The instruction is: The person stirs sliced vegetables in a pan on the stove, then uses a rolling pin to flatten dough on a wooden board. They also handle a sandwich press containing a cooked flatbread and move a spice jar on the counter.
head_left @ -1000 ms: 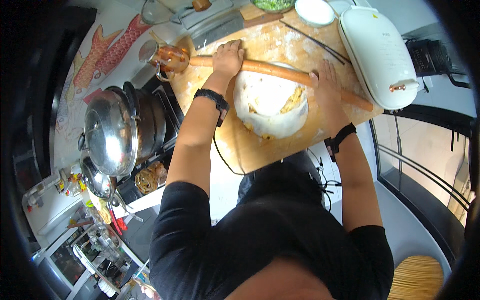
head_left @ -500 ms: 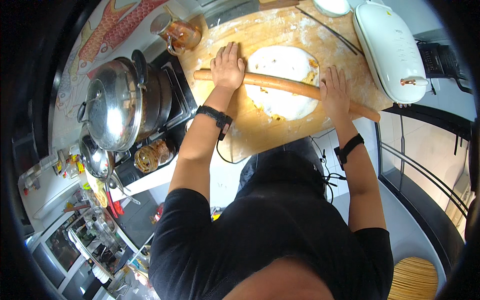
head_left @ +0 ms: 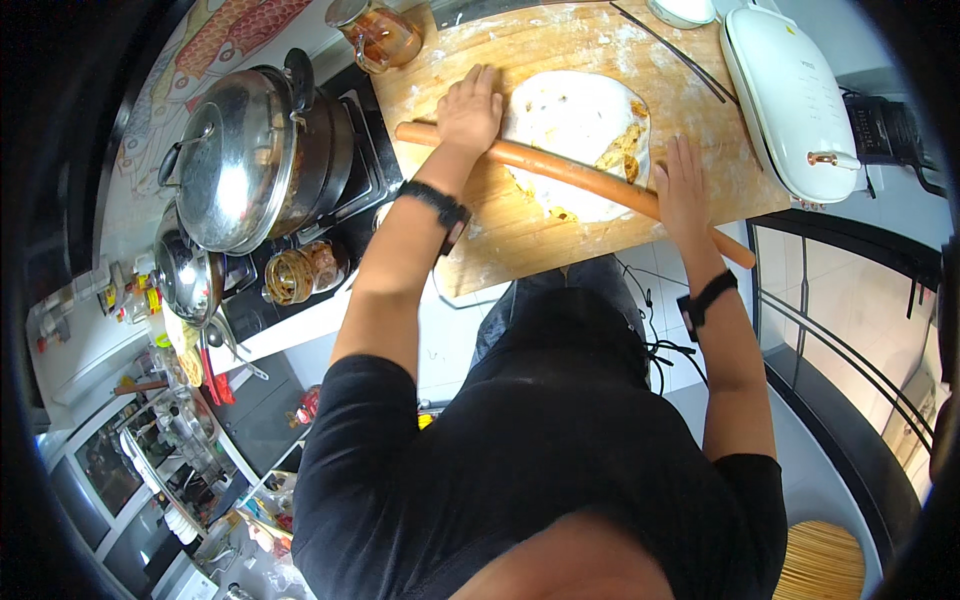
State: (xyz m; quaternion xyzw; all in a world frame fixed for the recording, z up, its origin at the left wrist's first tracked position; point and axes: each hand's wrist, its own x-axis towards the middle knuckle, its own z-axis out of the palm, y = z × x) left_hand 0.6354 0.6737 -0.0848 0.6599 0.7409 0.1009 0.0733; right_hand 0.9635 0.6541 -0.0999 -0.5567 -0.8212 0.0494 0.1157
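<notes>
Clearly we press our left hand (head_left: 470, 108) and right hand (head_left: 683, 190) flat and open, well apart, on the ends of the rolling pin (head_left: 570, 172), because it lies across the dough (head_left: 570, 120) on the floured wooden surface (head_left: 520, 225).

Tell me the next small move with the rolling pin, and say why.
Probably push the rolling pin on away across the dough. Both the left hand and the right hand press flat on it, it lies across the near part of the dough, and filling shows at the right edge, so press lightly there.
</notes>
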